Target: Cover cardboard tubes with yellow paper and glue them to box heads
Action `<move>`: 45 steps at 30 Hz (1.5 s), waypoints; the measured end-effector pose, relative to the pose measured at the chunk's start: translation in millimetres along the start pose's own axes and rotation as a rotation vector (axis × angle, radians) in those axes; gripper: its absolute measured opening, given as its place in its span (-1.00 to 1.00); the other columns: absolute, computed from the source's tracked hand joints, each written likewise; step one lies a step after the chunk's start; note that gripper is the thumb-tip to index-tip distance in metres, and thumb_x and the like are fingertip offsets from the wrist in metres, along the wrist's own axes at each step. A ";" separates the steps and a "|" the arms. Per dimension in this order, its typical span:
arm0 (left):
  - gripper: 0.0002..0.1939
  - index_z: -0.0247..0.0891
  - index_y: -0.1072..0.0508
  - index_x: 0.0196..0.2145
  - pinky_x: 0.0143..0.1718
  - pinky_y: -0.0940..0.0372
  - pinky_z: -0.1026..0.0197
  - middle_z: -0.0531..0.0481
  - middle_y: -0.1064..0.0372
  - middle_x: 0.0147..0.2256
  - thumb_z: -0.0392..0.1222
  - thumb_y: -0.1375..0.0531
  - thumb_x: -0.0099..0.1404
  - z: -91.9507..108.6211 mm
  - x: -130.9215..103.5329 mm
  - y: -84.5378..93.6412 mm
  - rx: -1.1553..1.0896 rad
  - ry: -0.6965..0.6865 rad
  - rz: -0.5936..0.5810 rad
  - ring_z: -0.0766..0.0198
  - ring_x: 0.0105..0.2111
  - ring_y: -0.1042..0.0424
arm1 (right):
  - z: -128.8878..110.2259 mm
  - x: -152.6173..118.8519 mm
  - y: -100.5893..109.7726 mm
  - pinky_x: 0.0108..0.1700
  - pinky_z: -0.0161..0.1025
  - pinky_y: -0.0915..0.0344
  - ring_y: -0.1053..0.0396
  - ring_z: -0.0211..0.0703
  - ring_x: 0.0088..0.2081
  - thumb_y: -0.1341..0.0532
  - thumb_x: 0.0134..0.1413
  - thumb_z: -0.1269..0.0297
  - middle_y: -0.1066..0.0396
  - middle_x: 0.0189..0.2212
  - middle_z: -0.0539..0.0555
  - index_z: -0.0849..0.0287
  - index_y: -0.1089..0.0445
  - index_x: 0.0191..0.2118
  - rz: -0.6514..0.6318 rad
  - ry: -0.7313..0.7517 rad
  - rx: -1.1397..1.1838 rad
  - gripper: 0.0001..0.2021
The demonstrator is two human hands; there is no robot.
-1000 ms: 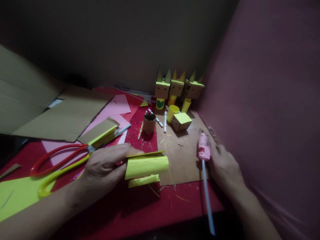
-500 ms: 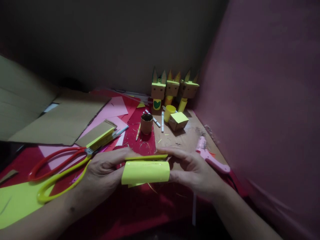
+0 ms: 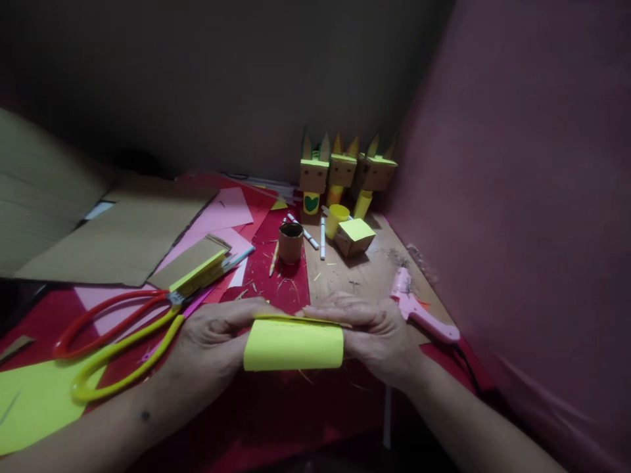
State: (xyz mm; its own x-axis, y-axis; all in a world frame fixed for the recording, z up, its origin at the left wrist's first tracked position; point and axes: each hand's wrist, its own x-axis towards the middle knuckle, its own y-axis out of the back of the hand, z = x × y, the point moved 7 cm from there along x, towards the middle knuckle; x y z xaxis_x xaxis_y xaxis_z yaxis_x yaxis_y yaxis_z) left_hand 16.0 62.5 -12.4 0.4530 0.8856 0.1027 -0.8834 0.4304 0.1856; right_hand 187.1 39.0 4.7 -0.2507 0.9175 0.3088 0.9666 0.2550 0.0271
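Note:
A bent piece of yellow paper is held between both hands near the front of the table. My left hand is closed on its left end, thumb along the upper edge. Over the right end, my right hand is closed, its fingers laid along the top edge. What lies inside the fold is hidden. Beyond the hands stands a short brown cardboard tube. Scissors with one red and one yellow handle lie beside my left hand. A pink glue gun rests to the right of my right hand.
Several cardboard figures with pointed ears stand at the back. Before them are a yellow cylinder, a yellow-topped cardboard box and white markers. Large cardboard and pink paper lie left. A pink wall rises on the right.
The yellow paper has moved slightly right and down and turned a little. My right hand's fingers have slid left along its top edge and flattened against it. My left hand keeps its hold.

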 end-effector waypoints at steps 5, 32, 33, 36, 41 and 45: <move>-0.87 -0.12 -0.64 -0.31 -0.43 -0.41 0.37 0.07 -0.58 -0.42 -0.26 -0.30 0.17 1.4 1.1 -1.9 -0.015 -0.021 0.024 0.29 -0.45 -0.53 | 4.1 -0.9 1.2 -0.24 -0.29 -0.47 -0.53 -0.21 -0.27 -0.36 -0.03 0.45 -0.61 -0.29 0.03 -0.05 -0.61 -0.21 0.032 -0.043 0.074 -0.74; -0.58 -0.02 -0.52 -0.06 -0.23 -0.38 0.40 0.12 -0.54 -0.24 -0.49 -0.24 0.22 27.8 -5.8 -5.5 0.211 -0.446 -0.007 0.37 -0.29 -0.53 | 1.8 -4.1 0.9 -0.23 -0.27 -0.49 -0.56 -0.17 -0.28 -0.34 0.04 0.43 -0.62 -0.28 0.03 -0.07 -0.60 -0.19 0.051 0.041 0.016 -0.75; -0.57 -0.01 -0.52 -0.05 -0.22 -0.39 0.39 0.12 -0.54 -0.24 -0.48 -0.24 0.23 28.7 -6.1 -5.8 0.198 -0.453 -0.017 0.37 -0.29 -0.53 | 1.4 -4.0 0.3 -0.23 -0.26 -0.49 -0.56 -0.17 -0.27 -0.34 0.04 0.42 -0.62 -0.28 0.03 -0.06 -0.60 -0.19 0.047 0.041 0.018 -0.76; -0.57 0.03 -0.55 -0.06 -0.23 -0.41 0.36 0.12 -0.54 -0.26 -0.46 -0.25 0.23 29.9 -6.2 -5.5 0.141 -0.452 -0.034 0.34 -0.28 -0.52 | -0.1 -3.9 -0.7 -0.20 -0.24 -0.51 -0.57 -0.16 -0.25 -0.34 0.04 0.43 -0.62 -0.28 0.03 -0.06 -0.60 -0.21 0.041 0.046 0.028 -0.77; -0.58 0.12 -0.57 -0.09 -0.27 -0.43 0.38 0.12 -0.53 -0.26 -0.42 -0.26 0.23 26.5 -4.9 -3.7 0.072 -0.395 -0.020 0.32 -0.27 -0.52 | 0.0 -4.7 -2.1 -0.15 -0.21 -0.52 -0.56 -0.15 -0.21 -0.35 0.03 0.43 -0.62 -0.24 0.01 -0.07 -0.61 -0.23 0.025 0.049 0.079 -0.77; -0.55 0.15 -0.57 -0.11 -0.26 -0.43 0.39 0.13 -0.52 -0.26 -0.44 -0.26 0.21 29.6 -5.9 -3.4 0.088 -0.406 -0.005 0.33 -0.26 -0.53 | -0.2 -5.4 -3.0 -0.13 -0.24 -0.51 -0.56 -0.17 -0.19 -0.35 0.03 0.46 -0.62 -0.22 -0.01 -0.08 -0.60 -0.22 0.013 0.066 0.104 -0.74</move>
State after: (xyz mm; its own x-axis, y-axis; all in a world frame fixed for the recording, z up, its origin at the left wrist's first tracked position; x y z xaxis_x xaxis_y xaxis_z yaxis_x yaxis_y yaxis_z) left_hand 19.9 50.7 15.3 0.4835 0.7348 0.4757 -0.8753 0.4024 0.2681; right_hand 185.6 33.2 3.2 -0.2308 0.8997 0.3705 0.9580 0.2768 -0.0753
